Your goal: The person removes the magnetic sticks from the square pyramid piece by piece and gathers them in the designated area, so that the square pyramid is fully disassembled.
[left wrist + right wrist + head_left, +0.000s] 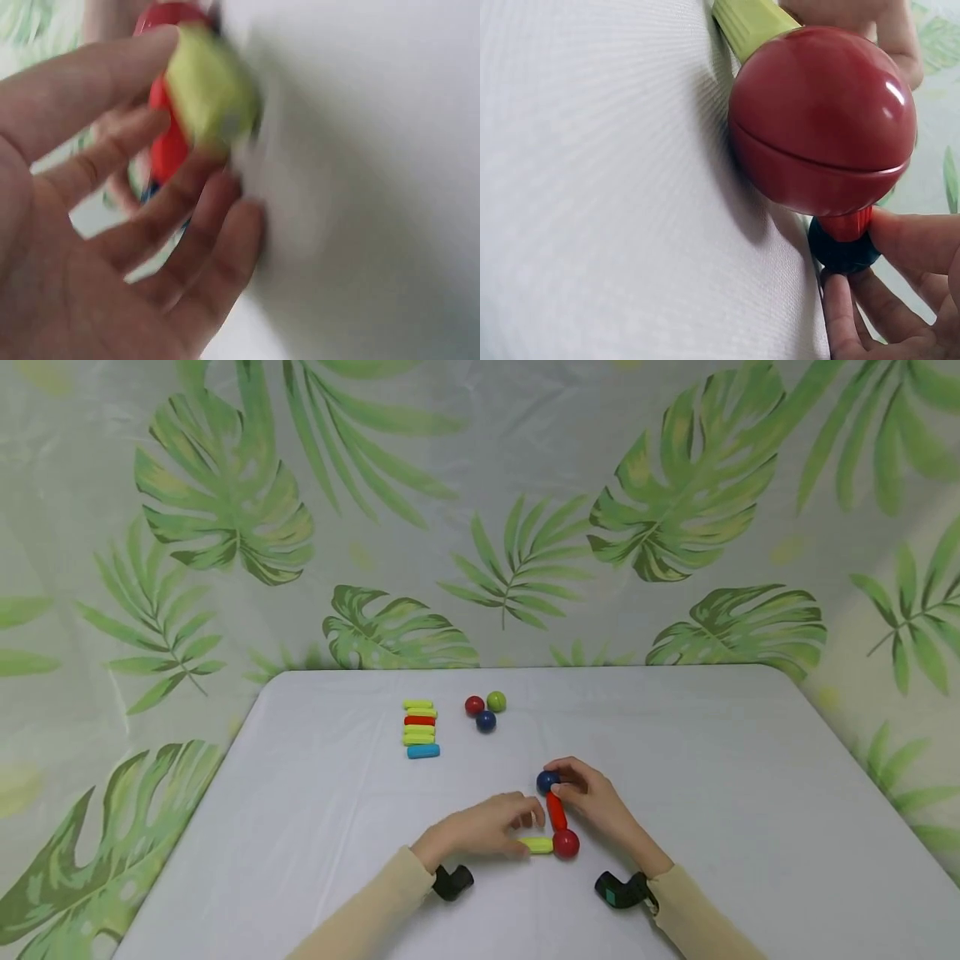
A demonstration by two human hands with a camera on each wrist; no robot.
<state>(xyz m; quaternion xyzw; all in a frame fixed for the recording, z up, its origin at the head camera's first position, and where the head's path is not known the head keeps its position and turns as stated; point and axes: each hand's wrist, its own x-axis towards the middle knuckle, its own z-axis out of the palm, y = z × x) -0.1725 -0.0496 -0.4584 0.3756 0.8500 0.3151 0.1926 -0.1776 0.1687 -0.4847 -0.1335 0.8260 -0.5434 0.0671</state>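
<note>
A red ball joins two rods on the white table: a yellow-green rod pointing left and a red rod running away from me. At the red rod's far end sits a dark blue ball, which my right hand grips between thumb and fingers. My left hand is at the yellow-green rod's free end, its thumb by the rod and its other fingers loosely bent and spread. The left wrist view is blurred, so contact there is unclear.
Farther back lies a column of short rods, several yellow-green ones, a red rod and a blue rod. To their right are a loose red ball, a green ball and a blue ball. A leaf-patterned cloth hangs behind the table.
</note>
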